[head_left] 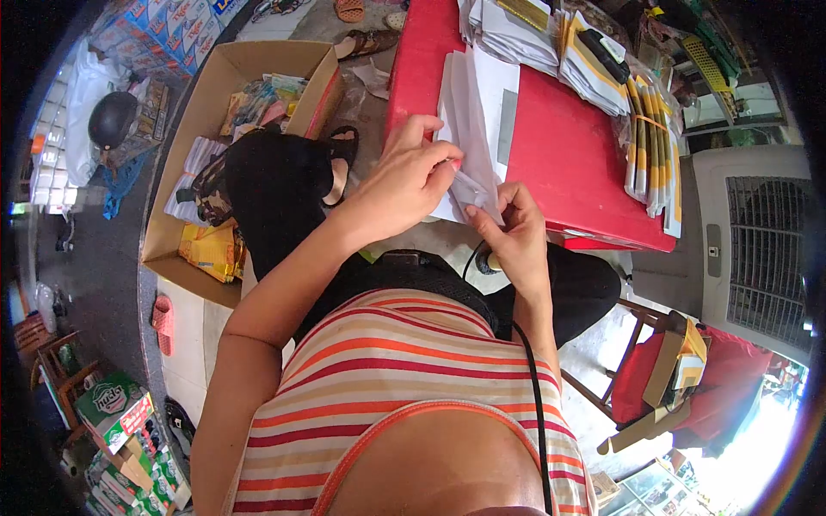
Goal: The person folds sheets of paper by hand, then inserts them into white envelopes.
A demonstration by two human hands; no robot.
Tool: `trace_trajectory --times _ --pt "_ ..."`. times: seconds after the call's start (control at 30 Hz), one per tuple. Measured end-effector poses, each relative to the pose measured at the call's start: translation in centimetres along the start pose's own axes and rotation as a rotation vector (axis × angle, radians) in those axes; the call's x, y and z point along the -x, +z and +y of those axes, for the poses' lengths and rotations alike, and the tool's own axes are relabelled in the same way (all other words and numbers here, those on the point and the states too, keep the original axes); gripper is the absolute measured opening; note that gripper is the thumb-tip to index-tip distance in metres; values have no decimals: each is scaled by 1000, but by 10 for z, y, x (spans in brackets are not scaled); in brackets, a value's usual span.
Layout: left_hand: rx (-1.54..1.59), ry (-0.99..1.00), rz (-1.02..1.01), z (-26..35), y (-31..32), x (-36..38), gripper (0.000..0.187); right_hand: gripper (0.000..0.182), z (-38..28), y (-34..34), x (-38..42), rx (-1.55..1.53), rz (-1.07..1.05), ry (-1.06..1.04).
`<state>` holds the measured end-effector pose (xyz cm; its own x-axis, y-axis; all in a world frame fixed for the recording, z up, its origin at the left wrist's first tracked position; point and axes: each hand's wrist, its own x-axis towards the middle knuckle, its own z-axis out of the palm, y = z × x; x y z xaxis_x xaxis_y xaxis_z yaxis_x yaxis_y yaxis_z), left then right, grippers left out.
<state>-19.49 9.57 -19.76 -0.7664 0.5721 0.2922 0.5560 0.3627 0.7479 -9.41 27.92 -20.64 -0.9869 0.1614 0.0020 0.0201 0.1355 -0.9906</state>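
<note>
A folded white paper (471, 120) lies over the near left part of the red table, partly past its edge. My left hand (397, 185) reaches over it from the left. Its thumb and index finger close on the paper's fold, while the other fingers bend above the sheet. At the lower corner my right hand (519, 236) pinches the same paper, thumb on top and fingers behind. Under it lies another white sheet with a grey strip (508, 116).
On the red table (555, 172) are stacked white envelopes (516, 39), a black object (604, 56) and a banded bundle of yellow-and-white envelopes (650, 146). A cardboard box (159, 232) with packets stands at left. A black cable (538, 404) runs down my front.
</note>
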Motion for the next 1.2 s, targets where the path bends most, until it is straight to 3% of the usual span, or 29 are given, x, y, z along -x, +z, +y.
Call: trace_trajectory --times 0.17,0.27,0.33,0.37,0.43,0.53,0.77,0.83,1.2 --pt "-3 -17 -60 4 1 2 28 26 -12 10 -2 -50 96 -58" --pt "-12 -35 -98 10 -2 2 29 41 -16 4 -4 -18 -3 -64" --pt "-30 -11 -83 6 0 3 29 50 -19 1 -8 361 -63 -304" --pt "-46 14 -69 4 1 4 30 50 -24 1 -6 360 -62 -302" --pt "-12 -10 -82 7 -2 4 30 43 -40 4 -3 349 -92 -74" --pt "18 -5 -75 3 0 6 32 41 -36 1 -5 454 -97 -147" --pt "-25 38 -64 3 2 6 38 36 -50 8 -4 504 -124 -65" --pt "8 24 -92 9 -3 5 36 34 -51 9 -6 669 -149 -137" --pt "209 -60 10 -8 -1 10 39 21 -38 5 -11 469 -106 -50"
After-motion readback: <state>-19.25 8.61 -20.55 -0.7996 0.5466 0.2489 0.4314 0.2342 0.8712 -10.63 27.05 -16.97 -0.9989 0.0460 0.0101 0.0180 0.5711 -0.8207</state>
